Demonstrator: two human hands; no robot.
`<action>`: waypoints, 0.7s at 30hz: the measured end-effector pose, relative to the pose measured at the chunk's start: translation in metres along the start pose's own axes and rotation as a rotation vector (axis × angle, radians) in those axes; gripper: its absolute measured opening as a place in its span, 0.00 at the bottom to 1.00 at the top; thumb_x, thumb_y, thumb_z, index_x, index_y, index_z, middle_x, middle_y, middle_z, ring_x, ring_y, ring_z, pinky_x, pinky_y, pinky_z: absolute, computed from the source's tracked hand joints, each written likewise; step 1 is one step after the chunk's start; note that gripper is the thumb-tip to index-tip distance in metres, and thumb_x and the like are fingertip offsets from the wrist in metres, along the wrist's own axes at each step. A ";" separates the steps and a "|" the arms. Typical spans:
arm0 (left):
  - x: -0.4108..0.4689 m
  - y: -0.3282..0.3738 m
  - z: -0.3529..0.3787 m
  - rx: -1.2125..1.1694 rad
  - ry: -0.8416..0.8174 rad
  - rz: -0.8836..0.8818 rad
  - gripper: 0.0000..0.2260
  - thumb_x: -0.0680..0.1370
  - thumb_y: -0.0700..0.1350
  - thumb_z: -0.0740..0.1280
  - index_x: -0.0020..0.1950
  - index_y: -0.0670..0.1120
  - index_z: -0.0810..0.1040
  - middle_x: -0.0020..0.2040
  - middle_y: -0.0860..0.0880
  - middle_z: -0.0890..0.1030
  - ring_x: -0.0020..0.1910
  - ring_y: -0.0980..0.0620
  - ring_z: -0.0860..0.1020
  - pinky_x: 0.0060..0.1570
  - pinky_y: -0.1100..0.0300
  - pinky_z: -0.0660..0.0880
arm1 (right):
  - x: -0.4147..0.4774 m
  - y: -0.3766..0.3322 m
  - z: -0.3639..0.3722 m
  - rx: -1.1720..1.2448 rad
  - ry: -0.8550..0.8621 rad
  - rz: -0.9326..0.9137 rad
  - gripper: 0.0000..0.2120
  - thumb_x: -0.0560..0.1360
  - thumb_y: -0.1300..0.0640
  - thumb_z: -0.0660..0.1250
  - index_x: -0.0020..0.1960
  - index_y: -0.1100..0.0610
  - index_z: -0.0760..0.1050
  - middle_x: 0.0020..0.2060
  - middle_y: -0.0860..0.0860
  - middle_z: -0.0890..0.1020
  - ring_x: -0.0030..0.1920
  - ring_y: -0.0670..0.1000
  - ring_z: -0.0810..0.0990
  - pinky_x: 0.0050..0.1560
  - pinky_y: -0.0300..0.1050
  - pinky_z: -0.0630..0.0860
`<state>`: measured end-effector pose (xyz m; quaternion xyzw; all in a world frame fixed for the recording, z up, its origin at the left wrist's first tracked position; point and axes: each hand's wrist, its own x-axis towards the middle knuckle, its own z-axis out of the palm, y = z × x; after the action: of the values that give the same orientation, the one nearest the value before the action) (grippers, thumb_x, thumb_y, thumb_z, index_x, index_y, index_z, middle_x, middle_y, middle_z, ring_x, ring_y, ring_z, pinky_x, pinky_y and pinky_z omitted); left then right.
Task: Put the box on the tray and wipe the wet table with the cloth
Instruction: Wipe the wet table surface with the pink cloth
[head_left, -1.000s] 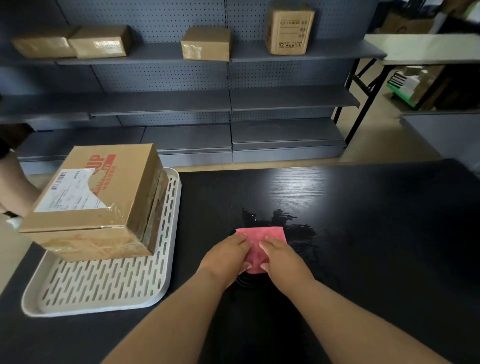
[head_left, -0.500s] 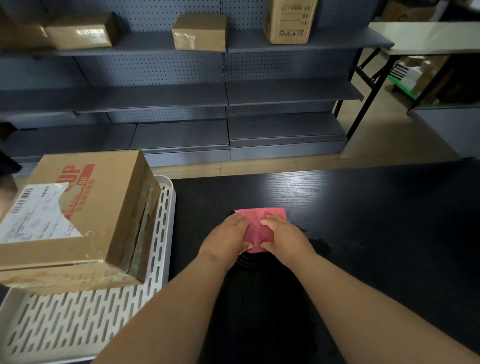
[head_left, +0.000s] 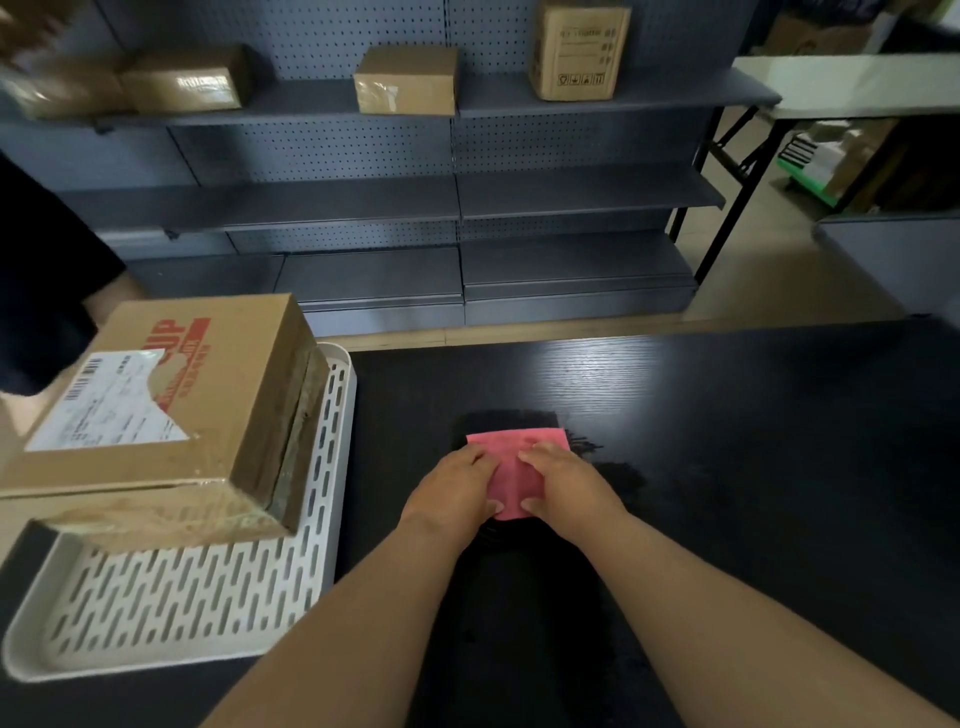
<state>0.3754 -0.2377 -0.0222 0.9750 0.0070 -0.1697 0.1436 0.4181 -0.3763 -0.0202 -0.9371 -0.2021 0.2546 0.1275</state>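
A brown cardboard box (head_left: 156, 415) with a white label and red print sits on the white slotted tray (head_left: 171, 608) at the left of the black table (head_left: 753, 467). A folded pink cloth (head_left: 514, 462) lies on the table's middle over a wet smear (head_left: 618, 467). My left hand (head_left: 452, 499) presses flat on the cloth's left side, and my right hand (head_left: 571, 486) presses on its right side. The cloth's near part is hidden under both hands.
Grey pegboard shelving (head_left: 457, 197) stands beyond the table, with several cardboard boxes (head_left: 408, 80) on its top shelf. Another person's dark sleeve (head_left: 41, 291) shows at the left edge. A folding table (head_left: 841, 88) and stacked goods stand at the back right.
Both hands have pushed the cloth away from me across the wet patch, leaving a darker smear behind it to the right. The box and tray have stayed put.
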 end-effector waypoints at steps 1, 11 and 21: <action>-0.007 0.004 0.003 -0.005 -0.005 -0.005 0.28 0.79 0.48 0.65 0.77 0.48 0.60 0.77 0.49 0.59 0.75 0.50 0.60 0.72 0.57 0.59 | -0.007 0.001 0.003 -0.007 -0.010 -0.003 0.33 0.77 0.55 0.66 0.78 0.53 0.57 0.78 0.48 0.56 0.77 0.50 0.58 0.76 0.47 0.57; -0.092 0.073 0.055 0.009 -0.028 -0.014 0.27 0.81 0.48 0.61 0.78 0.47 0.56 0.79 0.49 0.54 0.77 0.52 0.55 0.74 0.61 0.53 | -0.114 0.043 0.042 0.020 -0.041 -0.030 0.32 0.78 0.55 0.65 0.78 0.53 0.55 0.78 0.48 0.53 0.78 0.49 0.54 0.77 0.44 0.53; -0.149 0.132 0.110 -0.025 -0.042 -0.015 0.27 0.82 0.48 0.58 0.79 0.47 0.51 0.80 0.49 0.47 0.79 0.51 0.46 0.77 0.57 0.47 | -0.199 0.093 0.075 0.012 0.003 -0.033 0.31 0.79 0.52 0.63 0.78 0.51 0.54 0.78 0.47 0.53 0.78 0.48 0.53 0.77 0.44 0.54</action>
<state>0.2067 -0.3902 -0.0353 0.9693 0.0133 -0.1909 0.1546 0.2507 -0.5367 -0.0299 -0.9332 -0.2159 0.2521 0.1376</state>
